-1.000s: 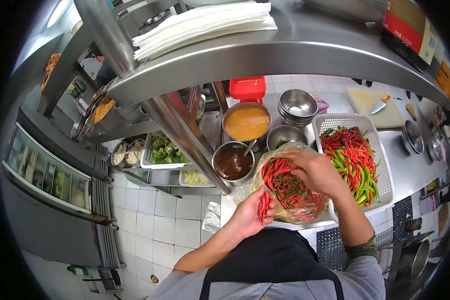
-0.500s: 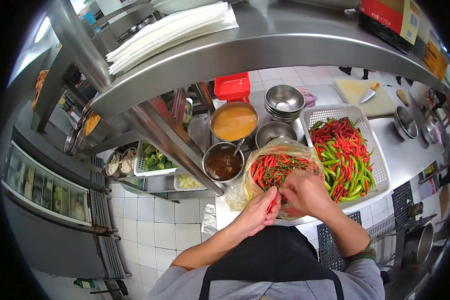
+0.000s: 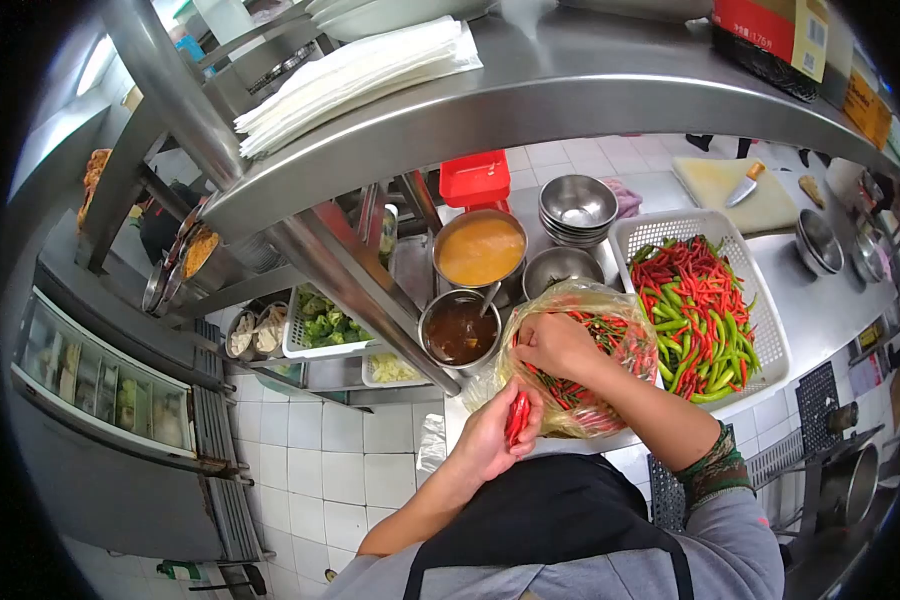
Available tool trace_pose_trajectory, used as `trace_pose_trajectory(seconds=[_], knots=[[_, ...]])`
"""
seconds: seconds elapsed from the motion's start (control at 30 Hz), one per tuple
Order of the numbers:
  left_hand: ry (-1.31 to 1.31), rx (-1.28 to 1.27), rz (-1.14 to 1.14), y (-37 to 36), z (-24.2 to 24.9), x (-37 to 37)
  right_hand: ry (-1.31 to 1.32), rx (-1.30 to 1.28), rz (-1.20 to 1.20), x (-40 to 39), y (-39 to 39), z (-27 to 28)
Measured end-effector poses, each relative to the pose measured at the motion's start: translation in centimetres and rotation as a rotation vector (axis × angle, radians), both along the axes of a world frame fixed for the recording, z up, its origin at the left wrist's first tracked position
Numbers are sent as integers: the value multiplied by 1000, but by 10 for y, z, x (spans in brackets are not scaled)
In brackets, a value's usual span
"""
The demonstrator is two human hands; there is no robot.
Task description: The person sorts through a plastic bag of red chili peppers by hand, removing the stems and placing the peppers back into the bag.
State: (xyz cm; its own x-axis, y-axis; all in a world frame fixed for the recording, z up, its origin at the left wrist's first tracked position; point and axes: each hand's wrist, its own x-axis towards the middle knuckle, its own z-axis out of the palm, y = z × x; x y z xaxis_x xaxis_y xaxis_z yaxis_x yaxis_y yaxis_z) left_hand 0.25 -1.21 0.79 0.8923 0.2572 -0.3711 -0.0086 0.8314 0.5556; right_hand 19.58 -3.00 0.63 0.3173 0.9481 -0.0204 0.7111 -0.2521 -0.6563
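Observation:
Red chilies lie in the palm of my left hand, its fingers wrapped round them, at the near left side of an open plastic bag. My right hand reaches over the left part of the bag with its fingers bent together; what they hold, if anything, is hidden. Thin red chilies with green stems fill the bag. Just right of it, a white perforated basket holds red and green chilies.
Behind the bag stand pots of orange liquid and dark sauce, plus stacked metal bowls. A knife lies on a cutting board. A steel shelf crosses above; its post slants at left.
My right hand has moved left and forward, away from my left hand, to the bag's left part. The red chilies in my left hand show more. The view has shifted slightly.

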Motion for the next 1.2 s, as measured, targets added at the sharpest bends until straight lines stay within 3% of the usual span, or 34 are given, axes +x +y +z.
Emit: trace_pose_trajectory(seconds=[0.2,0.3,0.33,0.47,0.83,0.93,1.2], knots=[[18,28,87,9,0,-9,241,109,37,19,-6,-6],[20,41,104,12,-7,-9,333,330,4,30,-11,-15],[19,60,100,13,-4,-7,299,269,-15,28,-23,10],[20,137,109,13,2,3,921,291,70,20,-64,52],[48,123,-235,-22,2,18,1044,279,106,-11,-127,19],[58,102,-259,-29,14,22,1082,408,16,-17,-130,17],[-15,167,-229,-25,7,20,1082,297,14,-13,-125,18]])
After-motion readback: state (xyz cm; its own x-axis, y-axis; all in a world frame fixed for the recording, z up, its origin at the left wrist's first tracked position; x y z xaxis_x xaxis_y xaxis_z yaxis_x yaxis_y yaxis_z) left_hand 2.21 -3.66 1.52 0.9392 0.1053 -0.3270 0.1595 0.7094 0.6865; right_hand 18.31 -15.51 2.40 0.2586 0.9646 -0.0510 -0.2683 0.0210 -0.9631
